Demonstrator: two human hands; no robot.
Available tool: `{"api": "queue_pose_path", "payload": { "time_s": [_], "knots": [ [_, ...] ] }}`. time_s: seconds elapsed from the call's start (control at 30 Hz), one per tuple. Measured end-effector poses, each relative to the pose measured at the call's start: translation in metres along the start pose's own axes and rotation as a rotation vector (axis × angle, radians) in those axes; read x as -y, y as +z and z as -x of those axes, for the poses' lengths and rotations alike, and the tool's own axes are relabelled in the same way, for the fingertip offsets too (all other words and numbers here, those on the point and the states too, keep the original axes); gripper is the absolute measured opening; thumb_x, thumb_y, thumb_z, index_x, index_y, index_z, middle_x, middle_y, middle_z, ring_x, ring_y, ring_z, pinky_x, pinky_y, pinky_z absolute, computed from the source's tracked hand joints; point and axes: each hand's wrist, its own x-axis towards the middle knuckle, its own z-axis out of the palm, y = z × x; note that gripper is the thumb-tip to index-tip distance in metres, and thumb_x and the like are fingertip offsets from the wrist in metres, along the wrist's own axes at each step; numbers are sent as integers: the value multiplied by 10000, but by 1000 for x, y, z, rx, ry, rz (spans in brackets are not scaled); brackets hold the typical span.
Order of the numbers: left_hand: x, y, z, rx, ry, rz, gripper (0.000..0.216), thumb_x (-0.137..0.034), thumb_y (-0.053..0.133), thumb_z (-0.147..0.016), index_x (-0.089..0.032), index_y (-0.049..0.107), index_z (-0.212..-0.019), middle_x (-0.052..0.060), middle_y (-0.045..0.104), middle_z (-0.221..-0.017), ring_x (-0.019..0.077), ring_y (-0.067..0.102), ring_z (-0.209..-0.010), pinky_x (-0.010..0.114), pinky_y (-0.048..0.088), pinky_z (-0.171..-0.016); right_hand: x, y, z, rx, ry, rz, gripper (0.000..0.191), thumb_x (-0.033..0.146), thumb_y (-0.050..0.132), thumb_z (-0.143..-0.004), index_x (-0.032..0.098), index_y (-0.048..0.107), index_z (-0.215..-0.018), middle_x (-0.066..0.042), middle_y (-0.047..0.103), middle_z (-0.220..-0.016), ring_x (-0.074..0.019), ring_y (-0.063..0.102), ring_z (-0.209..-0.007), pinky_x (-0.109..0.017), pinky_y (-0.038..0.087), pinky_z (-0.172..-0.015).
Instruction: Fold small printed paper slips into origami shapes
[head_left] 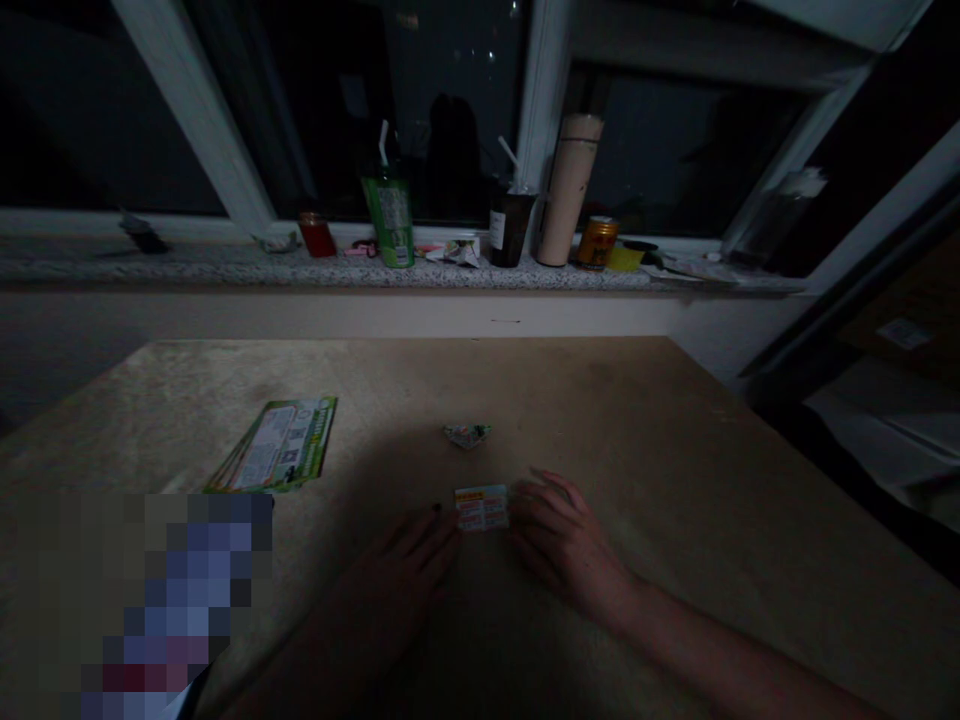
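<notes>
A small folded piece of printed paper (482, 508), pale with orange and red print, lies on the table between my hands. My left hand (416, 550) rests palm down with its fingers stretched out, the tips at the paper's left edge. At the right edge, the bent fingers of my right hand (562, 540) close on the paper; their grip is partly hidden. Just beyond the paper sits a small folded paper piece (466, 435), roughly triangular, touched by neither hand. A fanned stack of green printed leaflets (277, 445) lies to the left.
A pixelated bluish object (187, 590) is at the table's lower left. Along the granite windowsill (457, 278) stand a green drink carton (391, 220), a dark cup with a straw (508, 230), a tall pink flask (570, 190), an orange can (598, 243) and a red jar (316, 235).
</notes>
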Motion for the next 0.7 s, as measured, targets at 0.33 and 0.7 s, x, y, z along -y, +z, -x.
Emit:
{"api": "queue_pose_path", "payload": {
  "time_s": [0.33,0.7],
  "knots": [
    [3,13,7,-46,-13,34,419,-168,383,-954,-229,445,-1364,33,409,-1449,245,360,-1324,412,322,-1055,-2,1,-3,-47,12,-65,186,205,494,-919,206,678,-885,-33,696,-904,-187,587,-954,-405,415,-949],
    [3,-12,-5,-30,-100,200,394,-202,426,-928,-197,456,-1322,60,548,-1324,230,491,-1216,387,392,-1013,-2,1,-4,-32,38,-95,152,223,508,-913,202,653,-954,-39,691,-890,-186,596,-939,-391,418,-933]
  ]
}}
